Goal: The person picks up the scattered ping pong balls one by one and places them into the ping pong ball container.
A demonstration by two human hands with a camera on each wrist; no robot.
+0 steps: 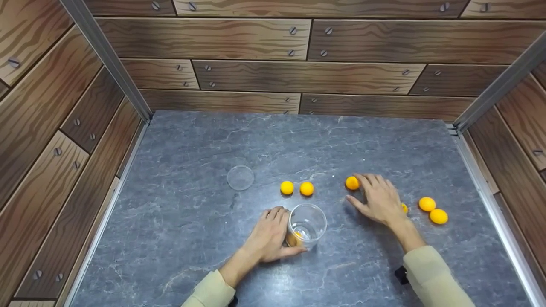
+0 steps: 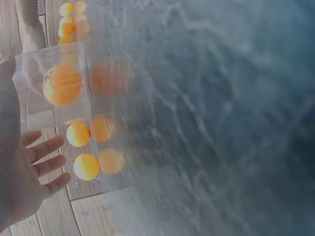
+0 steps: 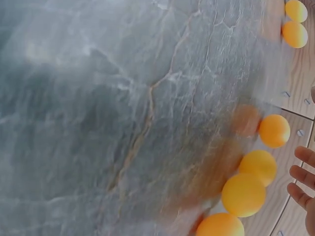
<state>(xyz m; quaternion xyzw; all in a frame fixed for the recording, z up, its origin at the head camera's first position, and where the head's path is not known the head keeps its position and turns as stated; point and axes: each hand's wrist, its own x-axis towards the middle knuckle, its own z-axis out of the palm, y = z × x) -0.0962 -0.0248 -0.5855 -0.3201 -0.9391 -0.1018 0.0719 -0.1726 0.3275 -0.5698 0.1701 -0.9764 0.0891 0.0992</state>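
Note:
My left hand (image 1: 269, 234) rests beside a clear plastic cup (image 1: 308, 219), its thumb across the near side and its fingers loosely straight along the left. One orange table tennis ball (image 2: 62, 85) lies inside the cup, at the bottom. My right hand (image 1: 377, 198) is spread low over the table, palm down, with its index fingertip right at an orange ball (image 1: 352, 183). Straight, parted fingers (image 3: 298, 195) show in the right wrist view. Another ball (image 1: 404, 208) is partly hidden behind the right wrist.
Two orange balls (image 1: 297, 188) lie behind the cup, and two more (image 1: 433, 210) touch each other at the right. A clear round lid (image 1: 240, 178) lies flat at the left. Wood-patterned walls (image 1: 273, 76) enclose the grey marbled table (image 1: 192, 145).

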